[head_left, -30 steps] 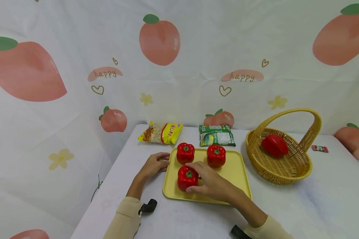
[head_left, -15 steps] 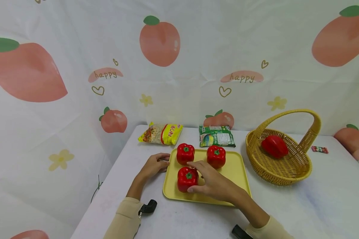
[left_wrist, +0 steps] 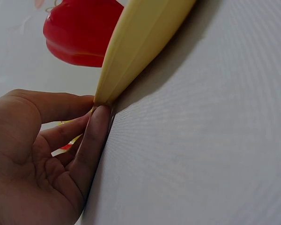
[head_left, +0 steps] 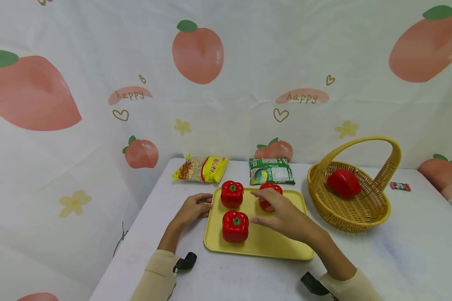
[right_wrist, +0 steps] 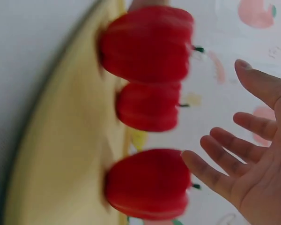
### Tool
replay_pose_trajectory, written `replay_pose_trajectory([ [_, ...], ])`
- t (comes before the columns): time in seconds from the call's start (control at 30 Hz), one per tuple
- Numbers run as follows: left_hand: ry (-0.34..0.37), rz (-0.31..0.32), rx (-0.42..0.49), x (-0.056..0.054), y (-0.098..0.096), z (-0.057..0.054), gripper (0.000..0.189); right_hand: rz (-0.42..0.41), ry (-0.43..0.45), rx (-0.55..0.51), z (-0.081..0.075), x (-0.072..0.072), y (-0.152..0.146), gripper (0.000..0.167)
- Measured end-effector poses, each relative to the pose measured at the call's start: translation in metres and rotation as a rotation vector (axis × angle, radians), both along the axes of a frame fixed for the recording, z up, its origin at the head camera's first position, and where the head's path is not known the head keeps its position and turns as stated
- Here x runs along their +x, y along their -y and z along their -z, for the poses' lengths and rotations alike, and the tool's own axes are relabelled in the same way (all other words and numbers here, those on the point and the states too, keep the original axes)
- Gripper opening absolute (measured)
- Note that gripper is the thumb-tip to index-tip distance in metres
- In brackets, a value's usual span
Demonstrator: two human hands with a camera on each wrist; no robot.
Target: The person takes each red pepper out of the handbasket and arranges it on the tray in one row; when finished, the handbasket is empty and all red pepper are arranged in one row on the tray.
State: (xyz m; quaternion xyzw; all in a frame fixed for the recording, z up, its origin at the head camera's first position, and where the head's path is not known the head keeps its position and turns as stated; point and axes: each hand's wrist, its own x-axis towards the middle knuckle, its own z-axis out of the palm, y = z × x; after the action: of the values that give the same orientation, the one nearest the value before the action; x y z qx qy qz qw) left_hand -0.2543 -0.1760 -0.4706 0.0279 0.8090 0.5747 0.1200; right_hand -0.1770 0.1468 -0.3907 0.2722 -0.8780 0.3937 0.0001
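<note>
White cloth (head_left: 248,50), printed with peaches, hangs behind the work, and a pale table (head_left: 248,280) runs beneath it. To my right stands a wicker basket (head_left: 340,221), handle up, with a basket pepper (head_left: 344,184) lying inside. The yellow tray (head_left: 278,243) rests on the table between my arms; behind it lie a yellow bag (head_left: 201,169) and, further right, a green packet (head_left: 271,172). Left hand (head_left: 192,209): pinches the tray's left rim between thumb and fingertip, no change of place noted over the last second. Right hand (head_left: 284,215): this is the change. Half a second ago it was at the near pepper (head_left: 235,228); it has since drawn off up and to the right, wide, thumb well apart from the fingers, nothing held. From above it covers part of the far right pepper (right_wrist: 150,187); contact there I cannot confirm. Near pepper: upright on the tray, stem up, its place unaltered. Far left pepper (head_left: 232,195): upright just behind it, undisturbed. I judge the near pepper released and steady without support. Smallest item: a red wrapper (head_left: 400,186), on the table just right of the basket
</note>
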Motion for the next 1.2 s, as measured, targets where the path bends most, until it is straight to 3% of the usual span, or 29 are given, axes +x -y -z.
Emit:
replay_pose_trajectory([
  [0.1,0.000,0.001,0.003,0.000,0.000,0.000,0.047,0.017,-0.067,-0.026,-0.006,-0.003,-0.011,0.069],
  [0.47,0.013,-0.017,-0.009,-0.001,0.000,0.001,0.045,0.170,-0.146,-0.073,-0.022,-0.008,-0.058,0.054],
  [0.7,0.012,-0.008,-0.011,-0.002,0.001,0.000,0.045,0.275,-0.138,-0.045,-0.032,-0.005,-0.085,0.052],
  [0.93,0.020,-0.011,-0.012,-0.002,0.000,0.002,0.046,0.305,-0.211,-0.066,-0.032,-0.004,-0.112,0.046],
  [1.2,0.014,-0.011,-0.015,-0.002,0.000,0.001,0.045,0.346,-0.143,-0.109,-0.031,-0.003,-0.145,0.048],
])
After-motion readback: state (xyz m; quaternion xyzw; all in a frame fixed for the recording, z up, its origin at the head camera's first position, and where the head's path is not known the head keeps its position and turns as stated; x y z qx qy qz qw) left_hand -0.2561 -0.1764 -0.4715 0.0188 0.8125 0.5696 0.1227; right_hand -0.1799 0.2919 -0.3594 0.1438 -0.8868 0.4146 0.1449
